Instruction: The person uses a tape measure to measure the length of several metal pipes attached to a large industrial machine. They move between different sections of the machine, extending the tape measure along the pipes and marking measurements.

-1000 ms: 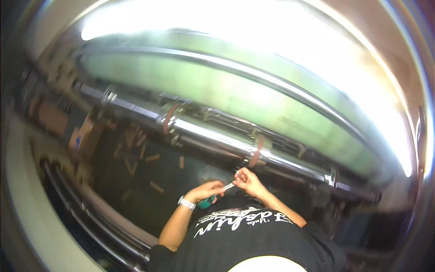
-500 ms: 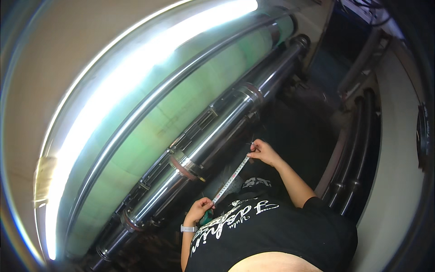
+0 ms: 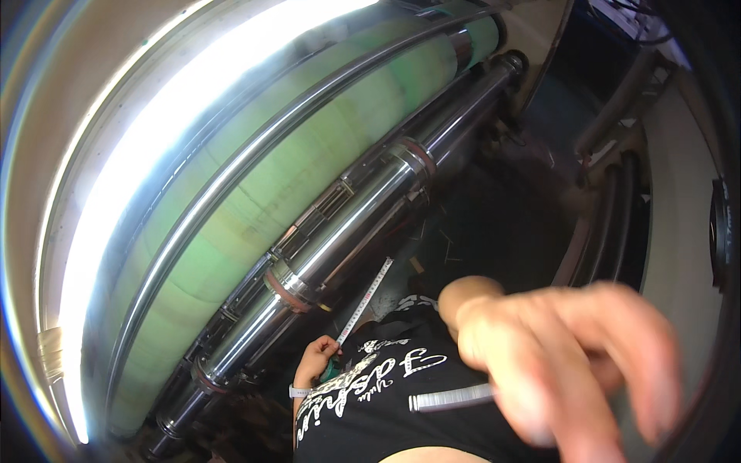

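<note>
My left hand (image 3: 315, 361) is low at my waist, closed on a green tape measure case (image 3: 330, 370). Its white tape (image 3: 366, 299) runs up and right along the polished steel roller (image 3: 351, 228), and the far end is free. My right hand (image 3: 556, 359) is raised close to the camera, large and blurred, with fingers spread and apart from the tape. A short silvery ribbed strip (image 3: 451, 399) shows against my black printed shirt (image 3: 386, 401) by that hand's lower edge; whether it is held is unclear.
A wide pale green roller (image 3: 255, 201) lies behind the steel one, with a thin steel bar (image 3: 231, 174) across it. Copper-coloured rings (image 3: 284, 287) band the steel roller. Dark pipes (image 3: 602, 224) and a dark littered floor (image 3: 494, 224) are to the right.
My right hand has let go of the tape's far end and swung up near the camera. My left hand still holds the tape measure case. The view has shifted slightly.
</note>
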`<state>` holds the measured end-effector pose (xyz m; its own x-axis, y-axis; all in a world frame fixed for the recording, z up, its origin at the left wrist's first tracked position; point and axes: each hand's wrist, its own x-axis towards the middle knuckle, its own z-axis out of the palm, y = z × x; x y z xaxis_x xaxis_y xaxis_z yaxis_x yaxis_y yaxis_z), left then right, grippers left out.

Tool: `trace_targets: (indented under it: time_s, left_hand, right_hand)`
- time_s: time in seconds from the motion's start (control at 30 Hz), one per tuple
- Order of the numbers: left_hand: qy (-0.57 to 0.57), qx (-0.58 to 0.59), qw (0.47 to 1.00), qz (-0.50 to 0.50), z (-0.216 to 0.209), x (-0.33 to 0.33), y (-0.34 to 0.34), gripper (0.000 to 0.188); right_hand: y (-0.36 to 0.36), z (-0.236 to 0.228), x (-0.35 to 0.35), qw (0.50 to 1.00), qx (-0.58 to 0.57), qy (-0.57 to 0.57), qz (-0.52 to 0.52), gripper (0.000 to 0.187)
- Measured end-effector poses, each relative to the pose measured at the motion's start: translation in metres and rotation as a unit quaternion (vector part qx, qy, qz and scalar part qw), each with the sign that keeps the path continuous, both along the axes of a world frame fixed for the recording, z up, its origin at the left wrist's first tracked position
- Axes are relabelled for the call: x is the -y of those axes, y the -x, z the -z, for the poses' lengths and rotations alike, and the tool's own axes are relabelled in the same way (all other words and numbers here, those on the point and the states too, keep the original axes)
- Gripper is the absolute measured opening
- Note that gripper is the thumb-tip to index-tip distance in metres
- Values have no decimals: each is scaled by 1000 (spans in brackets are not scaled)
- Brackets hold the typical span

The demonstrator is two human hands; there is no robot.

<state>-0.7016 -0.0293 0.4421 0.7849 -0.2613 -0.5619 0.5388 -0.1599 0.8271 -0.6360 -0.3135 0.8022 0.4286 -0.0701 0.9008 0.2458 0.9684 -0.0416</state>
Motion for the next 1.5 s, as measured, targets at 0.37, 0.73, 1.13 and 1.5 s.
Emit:
trace_targets:
  time_s: [0.37,0.73,1.13,1.5]
  left_hand:
    - [-21,-12,997,-74,-13,18,2,12]
    - [-39,-7,997,-63,-17,27,-9,12]
    - [-77,11,996,-46,-20,17,-1,13]
    - [-79,-42,996,29,-2,10,-3,14]
  right_hand:
    - [-15,1,-28,991,85,-99,23,12]
    - [-19,5,-27,987,81,-123,67,18]
    - [-64,38,10,969,-36,50,240,26]
    - [-158,449,132,362,-449,596,559,14]
